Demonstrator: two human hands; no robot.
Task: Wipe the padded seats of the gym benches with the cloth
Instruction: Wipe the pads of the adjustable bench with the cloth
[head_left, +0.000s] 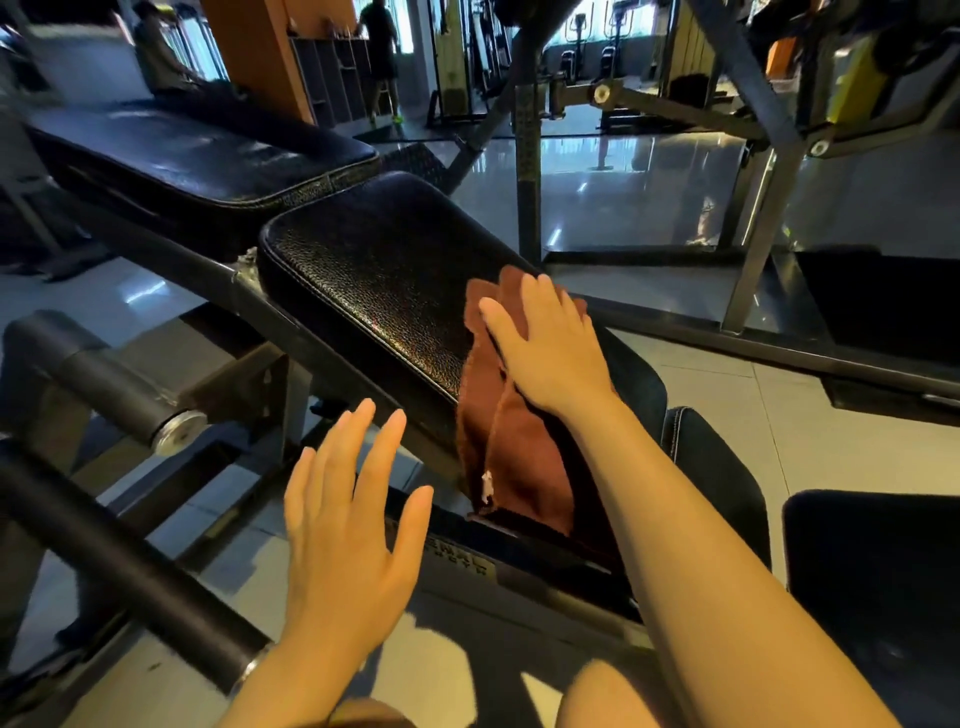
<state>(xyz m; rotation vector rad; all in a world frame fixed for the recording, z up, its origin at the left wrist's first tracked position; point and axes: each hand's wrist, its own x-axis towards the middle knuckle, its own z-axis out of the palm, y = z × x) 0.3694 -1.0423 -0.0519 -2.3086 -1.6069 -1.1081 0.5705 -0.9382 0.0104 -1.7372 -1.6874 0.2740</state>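
Bench frame (130, 561): dark steel, runs lower left to centre. Back pad (197, 150) lies upper left; seat (374, 270), black grained vinyl, sits just beside it, tilted toward the viewer.

Cloth (511, 441): brown, draped over the seat's near right end, one part on top, the rest hanging down the front edge.

Right hand (545, 348): flat on the cloth, fingers straight, pressing it to the seat; grip released, no pinch. Left hand (343, 530): spread, hovering off the seat's near side, touching nothing; grip released.

Judgement: wipe in hand, most of the seat apparently uncovered. Keep the palm flat, sweep toward the back pad in overlapping passes. Gather the hanging part first, lest it drag or slip.
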